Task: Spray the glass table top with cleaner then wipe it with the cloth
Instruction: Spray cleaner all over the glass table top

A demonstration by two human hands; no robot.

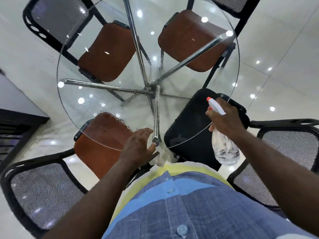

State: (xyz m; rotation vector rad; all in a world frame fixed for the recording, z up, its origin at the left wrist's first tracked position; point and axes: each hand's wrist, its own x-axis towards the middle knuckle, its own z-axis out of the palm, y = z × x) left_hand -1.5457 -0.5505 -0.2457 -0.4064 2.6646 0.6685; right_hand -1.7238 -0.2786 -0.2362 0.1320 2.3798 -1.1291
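A round glass table top (110, 100) on chrome legs (156, 116) fills the middle of the head view, with droplets of spray on its near left part. My right hand (224, 119) grips a clear spray bottle (225, 150) with a white and orange nozzle (214, 105), held above the table's near right edge and pointing toward the centre. My left hand (139, 146) hovers with relaxed fingers over the near rim and holds nothing. No cloth is in sight.
Several chairs ring the table: brown seats at the far left (107, 52), far right (189, 40) and near left (96, 149), a black seat (189, 128) at the near right. Mesh chair backs (43, 194) (283, 163) flank me. A dark cabinet (15, 128) stands at the left.
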